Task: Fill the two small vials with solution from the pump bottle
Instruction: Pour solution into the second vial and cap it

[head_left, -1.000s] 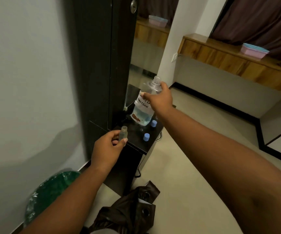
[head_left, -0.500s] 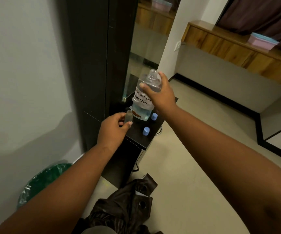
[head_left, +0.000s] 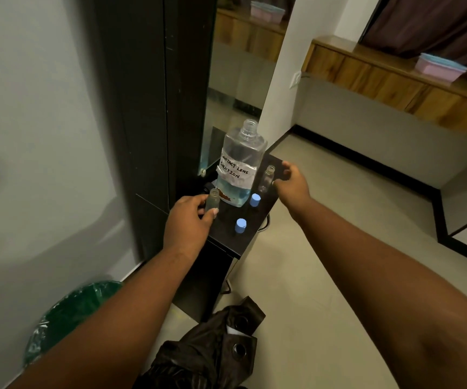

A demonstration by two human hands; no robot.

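The clear solution bottle (head_left: 239, 164), labelled "CONTACT LENS SOLUTION", stands upright on the black shelf (head_left: 250, 238). Its neck is open, no pump is on it, and a little blue liquid sits at the bottom. My left hand (head_left: 188, 224) grips a small clear vial (head_left: 213, 199) upright, just left of the bottle's base. The second vial (head_left: 267, 178) stands uncapped to the bottle's right. My right hand (head_left: 291, 182) is right beside it with fingers apart, holding nothing. Two blue caps, one (head_left: 254, 199) by the bottle and one (head_left: 240, 226) nearer me, lie on the shelf.
A tall mirror (head_left: 235, 80) in a black frame rises behind the shelf. A green-lined bin (head_left: 72, 313) sits on the floor at lower left, and a dark brown bag (head_left: 215, 349) lies below the shelf. A wooden ledge with a pink box (head_left: 437, 67) runs along the far wall.
My right hand set the bottle down on the shelf, let go and moved right to the second vial. My left hand carried its vial closer to the bottle's base.
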